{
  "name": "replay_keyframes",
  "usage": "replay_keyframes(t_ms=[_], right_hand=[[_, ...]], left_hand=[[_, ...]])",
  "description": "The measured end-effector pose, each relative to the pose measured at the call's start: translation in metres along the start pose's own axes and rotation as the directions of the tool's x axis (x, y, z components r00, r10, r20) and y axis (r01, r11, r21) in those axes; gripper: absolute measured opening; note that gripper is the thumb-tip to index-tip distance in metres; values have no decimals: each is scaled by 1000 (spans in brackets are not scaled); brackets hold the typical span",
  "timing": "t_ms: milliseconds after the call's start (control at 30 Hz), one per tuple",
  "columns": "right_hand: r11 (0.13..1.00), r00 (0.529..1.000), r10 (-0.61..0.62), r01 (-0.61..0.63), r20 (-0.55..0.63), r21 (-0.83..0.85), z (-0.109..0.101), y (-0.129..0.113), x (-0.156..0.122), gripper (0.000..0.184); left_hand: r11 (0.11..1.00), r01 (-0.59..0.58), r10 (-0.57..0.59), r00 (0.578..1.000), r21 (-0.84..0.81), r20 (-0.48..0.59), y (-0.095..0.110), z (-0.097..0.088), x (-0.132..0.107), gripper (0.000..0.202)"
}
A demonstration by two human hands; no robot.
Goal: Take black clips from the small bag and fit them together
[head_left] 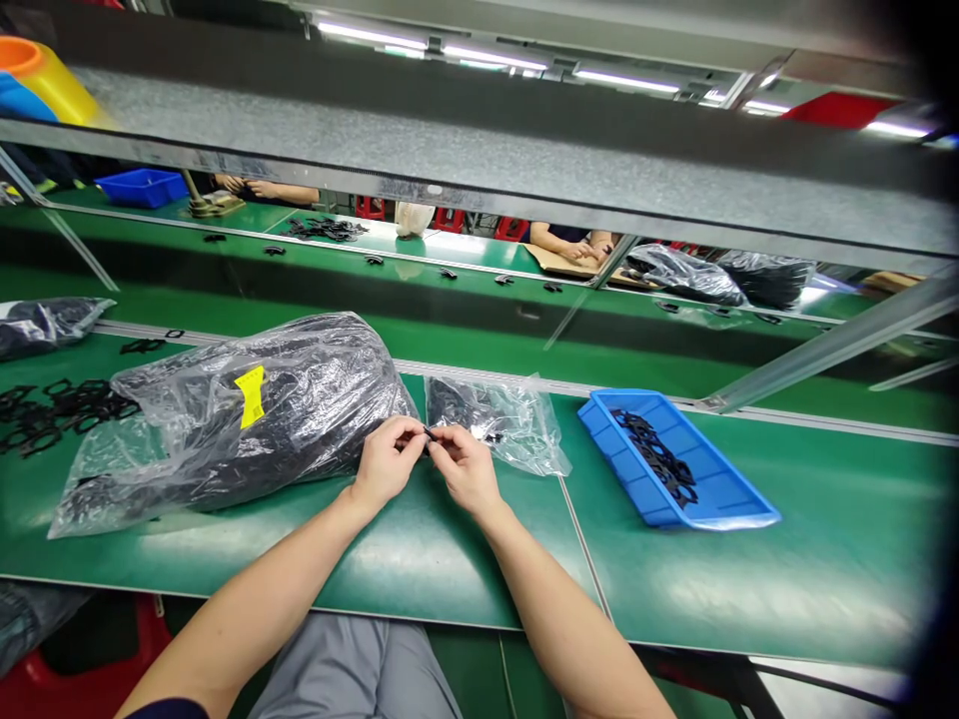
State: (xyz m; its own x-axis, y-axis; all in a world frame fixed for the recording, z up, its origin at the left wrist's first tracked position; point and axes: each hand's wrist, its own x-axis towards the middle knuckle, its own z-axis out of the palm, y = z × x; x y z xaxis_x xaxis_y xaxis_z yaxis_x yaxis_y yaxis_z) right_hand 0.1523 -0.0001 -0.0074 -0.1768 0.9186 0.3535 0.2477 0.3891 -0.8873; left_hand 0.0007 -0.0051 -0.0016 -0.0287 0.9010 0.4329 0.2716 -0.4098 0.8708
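My left hand [386, 461] and my right hand [466, 467] meet over the green table [749, 579], fingers pinched together on a small black part [429, 435] held between them. Just behind the hands lie a large clear plastic bag [225, 419] full of black parts, with a yellow label, and a smaller clear bag [498, 414] of the same parts. To the right stands a blue tray [738, 499] holding several black parts.
Loose black parts [52, 409] lie at the table's left. A green conveyor belt [465, 320] runs behind, carrying small black pieces. Other people's arms [569, 242] rest on the far table beside more bags. A grey shelf [479, 150] hangs overhead.
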Motion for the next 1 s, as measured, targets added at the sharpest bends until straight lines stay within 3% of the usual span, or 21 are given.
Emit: replay_keyframes(t_ms=[300, 400, 567, 733, 900, 1000], right_hand=[[997, 998, -58, 58, 8, -56, -3, -3, 1, 16], [994, 996, -84, 84, 10, -70, -3, -5, 1, 16], [997, 997, -71, 72, 22, -33, -3, -5, 0, 17], [991, 997, 75, -77, 23, 110, -1, -3, 1, 19], [840, 951, 305, -294, 52, 456, 1, -5, 6, 29], [798, 932, 355, -344, 76, 496, -2, -5, 9, 32]], left_hand=[[997, 67, -64, 996, -46, 64, 0, -2, 3, 6], [962, 199, -191, 980, -187, 58, 1, -1, 5, 8], [829, 403, -399, 912, -388, 96, 4, -1, 9, 19], [840, 403, -390, 914, -364, 111, 5, -1, 8, 20], [833, 390, -345, 920, -393, 184, 4, 3, 5, 26], [897, 319, -290, 947, -307, 138, 3, 1, 4, 24]])
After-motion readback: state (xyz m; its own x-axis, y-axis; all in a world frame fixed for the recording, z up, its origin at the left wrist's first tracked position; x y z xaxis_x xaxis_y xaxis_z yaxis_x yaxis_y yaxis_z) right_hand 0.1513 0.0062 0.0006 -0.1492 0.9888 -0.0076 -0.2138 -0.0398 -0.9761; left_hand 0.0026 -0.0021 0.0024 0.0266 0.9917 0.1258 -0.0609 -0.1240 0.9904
